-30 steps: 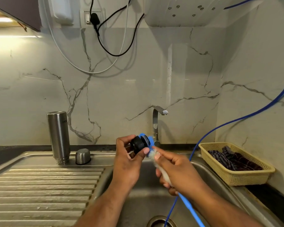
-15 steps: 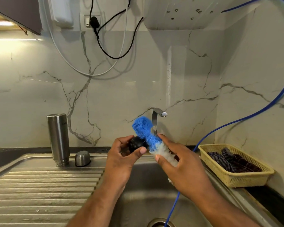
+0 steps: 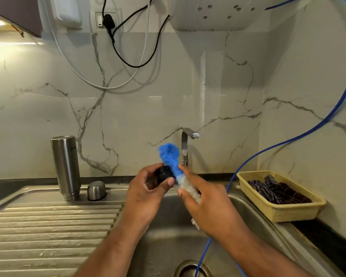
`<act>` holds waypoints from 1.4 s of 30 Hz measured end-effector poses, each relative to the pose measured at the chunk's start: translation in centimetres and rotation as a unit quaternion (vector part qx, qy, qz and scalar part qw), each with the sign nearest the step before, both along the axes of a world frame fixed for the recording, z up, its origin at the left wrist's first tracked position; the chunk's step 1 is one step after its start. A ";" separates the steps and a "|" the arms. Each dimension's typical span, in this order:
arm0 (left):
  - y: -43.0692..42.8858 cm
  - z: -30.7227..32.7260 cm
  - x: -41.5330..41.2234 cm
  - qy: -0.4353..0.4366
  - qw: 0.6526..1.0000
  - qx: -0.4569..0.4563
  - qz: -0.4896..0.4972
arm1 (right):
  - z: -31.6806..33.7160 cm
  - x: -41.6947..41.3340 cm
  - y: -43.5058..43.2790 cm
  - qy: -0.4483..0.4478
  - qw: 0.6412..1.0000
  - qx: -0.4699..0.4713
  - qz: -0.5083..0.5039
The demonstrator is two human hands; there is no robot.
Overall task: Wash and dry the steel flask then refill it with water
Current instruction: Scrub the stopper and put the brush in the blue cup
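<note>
From the head camera, both hands are up over the sink [image 3: 164, 246], close together.

The left hand [image 3: 148, 188] holds a small black lid [image 3: 164, 173]. Its fingers and thumb are curled round the lid and pinch it tight.

The right hand [image 3: 206, 204] holds a brush [image 3: 170, 156]. Its fingers are wrapped round the white, fluffy part of the brush. The blue, fluffy end sticks up past the hand and tilts to the left. The blue part is touching the black lid.

The steel flask [image 3: 65, 166] is not in either hand. It stands on the ribbed draining board [image 3: 48, 226], to the left of the sink and close to the back wall. Its screw end is at the bottom, so it is upside down. A little round steel cup [image 3: 96, 190] sits just beside it, on its right.

The tap [image 3: 185, 148] stands behind the hands, and the brush is right in front of it.

A long blue hose [image 3: 288, 140] comes down from the top right and runs behind the right hand into the sink.

To the right of the sink is a yellow basket [image 3: 278, 212]. A dark striped cloth [image 3: 278, 188] lies inside it.
</note>
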State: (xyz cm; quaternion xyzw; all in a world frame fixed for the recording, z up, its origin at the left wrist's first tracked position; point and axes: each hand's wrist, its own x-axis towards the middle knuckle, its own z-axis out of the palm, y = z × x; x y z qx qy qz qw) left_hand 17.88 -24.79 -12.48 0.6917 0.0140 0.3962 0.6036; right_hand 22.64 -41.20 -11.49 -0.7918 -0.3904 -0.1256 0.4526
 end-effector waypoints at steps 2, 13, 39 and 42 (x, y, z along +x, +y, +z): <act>0.1 -0.2 0.0 0.012 0.990 0.136 0.042 | 0.7 0.5 -0.5 0.053 0.999 0.002 0.000; -0.4 0.4 0.4 -0.041 0.993 -0.113 0.005 | 0.5 -0.9 -0.2 0.063 0.996 0.049 0.039; 0.7 -0.4 0.1 0.068 0.854 0.509 -0.082 | 3.0 4.9 -5.9 0.561 0.809 -0.095 0.148; -0.2 0.3 -0.4 0.100 0.868 0.464 -0.148 | 2.9 6.6 -7.2 0.608 0.755 -0.129 0.210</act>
